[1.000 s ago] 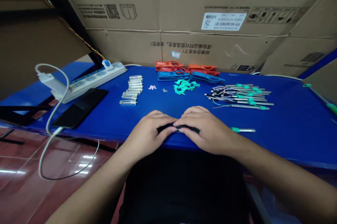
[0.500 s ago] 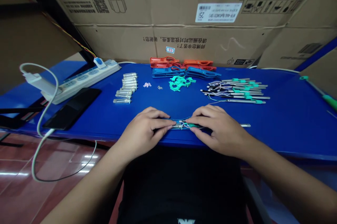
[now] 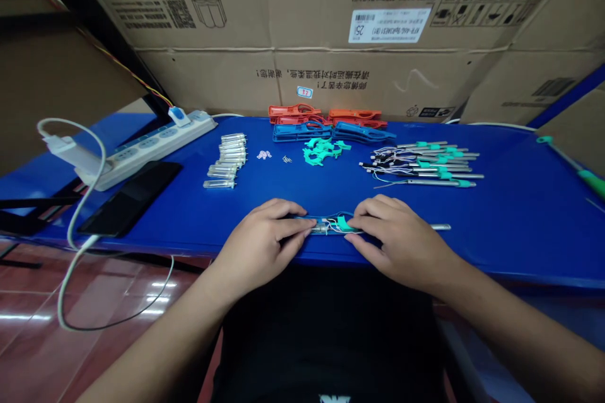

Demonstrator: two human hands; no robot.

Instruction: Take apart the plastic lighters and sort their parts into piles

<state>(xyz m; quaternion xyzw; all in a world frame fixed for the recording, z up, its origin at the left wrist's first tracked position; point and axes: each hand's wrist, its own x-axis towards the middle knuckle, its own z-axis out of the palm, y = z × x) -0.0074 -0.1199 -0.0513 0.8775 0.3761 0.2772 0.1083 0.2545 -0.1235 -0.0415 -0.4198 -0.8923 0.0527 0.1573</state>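
Near the table's front edge, both hands work on a blue plastic casing (image 3: 309, 218) lying lengthwise between them. My left hand (image 3: 265, 236) is closed on its left end, fingertips pinching beside a small clear tube (image 3: 320, 227) seated in it. My right hand (image 3: 401, 236) is closed around the casing's right part, thumb and fingertips at a teal piece (image 3: 341, 222) with white and dark wires beside it. A metal rod (image 3: 442, 227) pokes out to the right past that hand. Fingers hide both ends of the casing.
Behind lie clear tubes (image 3: 231, 154), small pink bits (image 3: 265, 154), tiny pins (image 3: 287, 159), teal parts (image 3: 324, 151), blue casings (image 3: 302, 132), orange casings (image 3: 295, 111) and wired metal rods (image 3: 444, 175). A phone (image 3: 130, 198) and power strip (image 3: 155, 141) are left, a screwdriver (image 3: 564, 154) right.
My right hand has shifted slightly to the right, uncovering more of the teal piece and wires. My left hand stays at the casing's left end.
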